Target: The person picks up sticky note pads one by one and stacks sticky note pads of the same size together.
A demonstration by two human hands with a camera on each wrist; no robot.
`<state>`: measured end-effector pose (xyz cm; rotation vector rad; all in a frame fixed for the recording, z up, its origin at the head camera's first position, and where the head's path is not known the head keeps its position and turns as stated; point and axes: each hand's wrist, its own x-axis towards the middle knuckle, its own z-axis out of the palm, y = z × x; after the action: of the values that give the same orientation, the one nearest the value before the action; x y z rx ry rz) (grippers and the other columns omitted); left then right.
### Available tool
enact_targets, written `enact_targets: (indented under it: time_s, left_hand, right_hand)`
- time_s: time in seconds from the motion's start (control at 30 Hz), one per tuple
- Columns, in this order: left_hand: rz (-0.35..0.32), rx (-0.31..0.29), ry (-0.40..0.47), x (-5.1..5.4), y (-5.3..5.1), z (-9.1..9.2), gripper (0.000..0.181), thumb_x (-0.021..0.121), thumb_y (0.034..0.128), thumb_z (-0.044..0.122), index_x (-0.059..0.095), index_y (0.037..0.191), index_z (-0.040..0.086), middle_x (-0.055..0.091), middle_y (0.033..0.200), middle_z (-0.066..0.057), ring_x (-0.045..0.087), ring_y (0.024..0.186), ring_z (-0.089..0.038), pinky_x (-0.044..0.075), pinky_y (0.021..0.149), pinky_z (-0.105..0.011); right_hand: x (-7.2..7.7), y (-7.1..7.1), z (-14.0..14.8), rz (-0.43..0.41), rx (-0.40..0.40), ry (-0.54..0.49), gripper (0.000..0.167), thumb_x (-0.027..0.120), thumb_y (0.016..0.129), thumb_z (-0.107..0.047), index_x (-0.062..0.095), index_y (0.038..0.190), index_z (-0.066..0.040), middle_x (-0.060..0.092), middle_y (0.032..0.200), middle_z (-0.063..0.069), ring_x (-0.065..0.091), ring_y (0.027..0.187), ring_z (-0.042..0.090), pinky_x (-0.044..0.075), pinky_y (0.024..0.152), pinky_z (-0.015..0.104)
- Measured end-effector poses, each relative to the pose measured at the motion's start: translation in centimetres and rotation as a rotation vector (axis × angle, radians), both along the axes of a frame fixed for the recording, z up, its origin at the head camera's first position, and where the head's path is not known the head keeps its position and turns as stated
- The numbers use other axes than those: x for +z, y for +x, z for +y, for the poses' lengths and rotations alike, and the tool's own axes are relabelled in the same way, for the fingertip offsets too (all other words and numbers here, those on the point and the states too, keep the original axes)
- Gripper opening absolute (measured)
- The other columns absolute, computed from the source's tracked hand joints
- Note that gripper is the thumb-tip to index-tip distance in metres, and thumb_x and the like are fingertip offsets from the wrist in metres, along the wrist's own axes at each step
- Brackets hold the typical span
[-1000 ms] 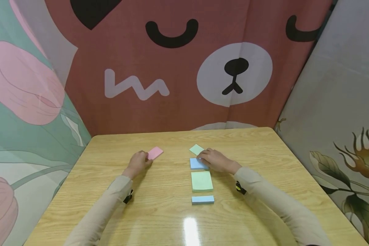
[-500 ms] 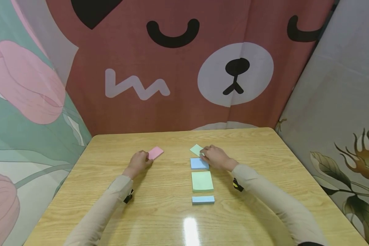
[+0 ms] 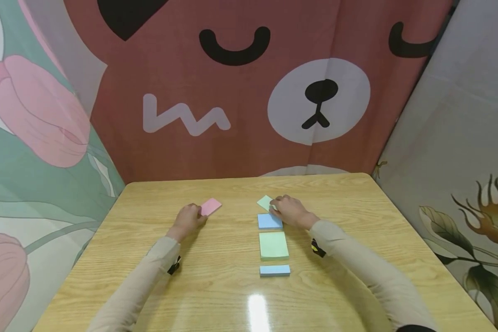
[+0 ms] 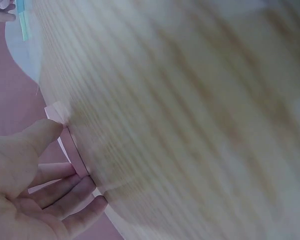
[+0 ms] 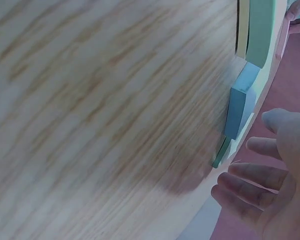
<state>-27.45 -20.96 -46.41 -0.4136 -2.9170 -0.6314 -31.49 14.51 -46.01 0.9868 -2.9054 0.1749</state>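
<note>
My left hand (image 3: 188,219) pinches the near end of a pink sticky note pad (image 3: 211,206) lying on the table's far left half. In the left wrist view the thumb is at one edge of the pink pad (image 4: 76,152) and the fingers at the other. My right hand (image 3: 291,212) hovers at the right corner of a small green sticky note pad (image 3: 263,202), partly covering it. In the right wrist view its fingers (image 5: 254,175) are spread, with a gap to the green pad (image 5: 221,152). A blue sticky note pad (image 3: 269,221) lies just nearer.
Below the blue pad, a larger square green sticky note pad (image 3: 274,245) and a narrow blue pad (image 3: 275,270) continue the column on the wooden table (image 3: 216,286). A bear-print curtain (image 3: 240,157) hangs behind the far edge, with patterned cloth on both sides.
My right hand has shifted slightly left and away from me, off the blue pad's corner towards the small green pad. The left hand keeps its place on the pink pad.
</note>
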Motion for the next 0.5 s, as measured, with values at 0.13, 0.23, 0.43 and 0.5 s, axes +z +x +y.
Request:
enact_targets:
  time_s: [0.13,0.23,0.43,0.5]
  left_hand:
    - [0.000,-0.002,0.005,-0.1,0.0,0.0,0.019,0.072,0.0885,0.007,0.064,0.075,-0.004,0.063,0.079,-0.016,0.051,0.066,-0.022,0.048,0.063,-0.038]
    - [0.006,-0.007,0.002,-0.3,0.0,0.0,0.020,0.072,0.0884,0.007,0.063,0.074,-0.003,0.062,0.077,-0.014,0.050,0.064,-0.021,0.047,0.061,-0.037]
    - [0.018,-0.007,-0.009,-0.3,-0.1,0.0,0.020,0.073,0.0875,0.007,0.064,0.074,-0.004,0.063,0.080,-0.016,0.051,0.066,-0.022,0.048,0.063,-0.039]
    - [0.016,0.001,-0.013,-0.3,-0.1,0.0,0.019,0.073,0.0873,0.007,0.065,0.074,-0.004,0.064,0.081,-0.016,0.053,0.067,-0.022,0.050,0.065,-0.040]
  right_hand:
    - [-0.1,0.0,-0.2,-0.003,-0.004,-0.007,0.031,0.055,0.103,-0.027,0.067,0.124,-0.007,0.067,0.114,0.013,0.063,0.094,0.029,0.054,0.069,0.039]
    - [-0.2,0.2,-0.2,-0.010,0.006,-0.028,0.030,0.057,0.102,-0.026,0.068,0.123,-0.007,0.066,0.116,0.013,0.062,0.097,0.030,0.054,0.069,0.039]
    - [-0.3,0.9,0.6,-0.047,0.072,-0.057,0.035,0.060,0.100,-0.034,0.069,0.122,-0.009,0.061,0.122,0.011,0.059,0.106,0.028,0.054,0.076,0.040]
    - [-0.4,1.2,1.1,-0.062,0.101,-0.066,0.040,0.062,0.098,-0.038,0.068,0.123,-0.008,0.059,0.122,0.011,0.058,0.104,0.026,0.053,0.076,0.039]
